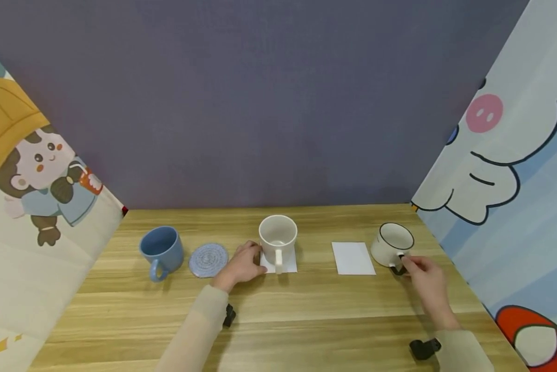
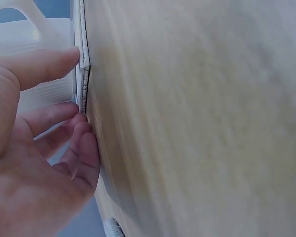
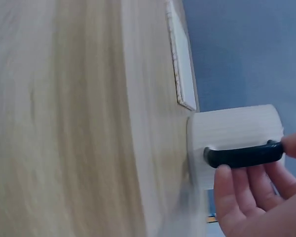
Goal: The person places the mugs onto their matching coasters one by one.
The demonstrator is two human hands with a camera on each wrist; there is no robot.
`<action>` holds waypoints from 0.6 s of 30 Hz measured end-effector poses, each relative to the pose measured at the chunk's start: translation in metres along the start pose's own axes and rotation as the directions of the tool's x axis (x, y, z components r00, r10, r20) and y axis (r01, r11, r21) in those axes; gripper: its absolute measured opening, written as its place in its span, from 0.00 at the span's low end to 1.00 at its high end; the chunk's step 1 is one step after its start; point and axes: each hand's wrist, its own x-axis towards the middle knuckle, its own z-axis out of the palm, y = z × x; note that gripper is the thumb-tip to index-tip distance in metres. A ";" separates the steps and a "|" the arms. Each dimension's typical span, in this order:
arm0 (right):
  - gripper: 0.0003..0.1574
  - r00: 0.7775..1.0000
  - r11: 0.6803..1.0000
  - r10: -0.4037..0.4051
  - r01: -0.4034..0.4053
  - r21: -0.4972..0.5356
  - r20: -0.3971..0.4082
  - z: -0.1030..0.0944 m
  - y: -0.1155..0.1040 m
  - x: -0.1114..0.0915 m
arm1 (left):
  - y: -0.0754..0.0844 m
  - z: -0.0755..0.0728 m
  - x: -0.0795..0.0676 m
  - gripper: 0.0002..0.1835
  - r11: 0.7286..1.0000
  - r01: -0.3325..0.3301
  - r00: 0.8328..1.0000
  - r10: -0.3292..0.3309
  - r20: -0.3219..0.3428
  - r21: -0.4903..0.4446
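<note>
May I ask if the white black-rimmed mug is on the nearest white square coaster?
Off: the coaster lies uncovered beside the mug.

From the head, at a remove, the tabletop (image 1: 315,320) is viewed forward and down. From each wrist, a close, low, sideways-turned view is given; shared with the head are left hand (image 1: 242,264) and cream mug (image 1: 278,231), right hand (image 1: 429,284) and black-handled mug (image 1: 384,252) respectively.

Right hand (image 3: 266,207) has white mug (image 3: 237,126) by dark handle (image 3: 244,155); thumb at rim end, fingers curled along handle's side. Mug upright, base at wooden tabletop (image 3: 89,123), resting or just lifted, can't tell from here. Tabletop streaked pale and tan. Thin white slab (image 3: 184,59) just beside mug, flat on wood, rough edge showing. Behind, plain blue-grey backdrop (image 3: 237,54), blurred.
</note>
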 end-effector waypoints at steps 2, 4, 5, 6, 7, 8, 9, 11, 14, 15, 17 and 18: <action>0.26 0.999 0.993 0.021 -0.026 0.119 0.039 0.001 0.002 0.002 | 0.001 -0.001 -0.001 0.34 1.000 -0.002 1.000 0.002 -0.006 0.002; 0.24 0.997 0.975 0.037 -0.050 0.214 0.066 0.001 0.004 0.004 | 0.001 -0.001 -0.002 0.32 1.000 -0.010 1.000 0.010 -0.020 -0.003; 0.24 0.996 0.966 0.040 -0.059 0.253 0.081 0.001 0.004 0.004 | 0.001 -0.001 -0.003 0.31 1.000 -0.010 1.000 0.010 -0.026 -0.010; 0.23 0.995 0.955 0.040 -0.066 0.289 0.096 0.001 0.005 0.005 | 0.001 -0.001 -0.003 0.30 1.000 -0.010 0.999 0.010 -0.033 -0.013; 0.22 0.993 0.946 0.038 -0.071 0.316 0.109 0.001 0.006 0.005 | 0.001 -0.001 -0.004 0.29 1.000 -0.013 0.999 0.012 -0.042 -0.017; 0.21 0.992 0.936 0.037 -0.077 0.345 0.123 0.002 0.006 0.006 | 0.001 -0.001 -0.004 0.28 1.000 -0.015 0.999 0.014 -0.052 -0.018; 0.20 0.990 0.924 0.035 -0.085 0.374 0.137 0.002 0.007 0.006 | 0.001 -0.002 -0.005 0.27 1.000 -0.018 0.998 0.017 -0.063 -0.023; 0.18 0.985 0.899 0.028 -0.098 0.427 0.167 0.002 0.008 0.007 | 0.001 -0.002 -0.007 0.24 0.999 -0.020 0.997 0.018 -0.081 -0.026; 0.20 0.977 0.880 0.006 -0.105 0.462 0.211 0.002 0.010 0.008 | 0.002 -0.006 -0.011 0.20 0.999 -0.027 0.992 0.022 -0.125 -0.043; 0.21 0.975 0.879 -0.002 -0.105 0.465 0.222 0.001 0.010 0.009 | 0.003 -0.007 -0.013 0.19 0.998 -0.025 0.990 0.017 -0.141 -0.055; 0.23 0.971 0.878 -0.011 -0.105 0.468 0.238 0.002 0.010 0.010 | 0.005 -0.010 -0.017 0.18 0.997 -0.023 0.984 0.009 -0.176 -0.077; 0.23 0.970 0.877 -0.013 -0.105 0.470 0.241 0.002 0.010 0.010 | 0.006 -0.012 -0.018 0.18 0.996 -0.016 0.982 0.000 -0.188 -0.086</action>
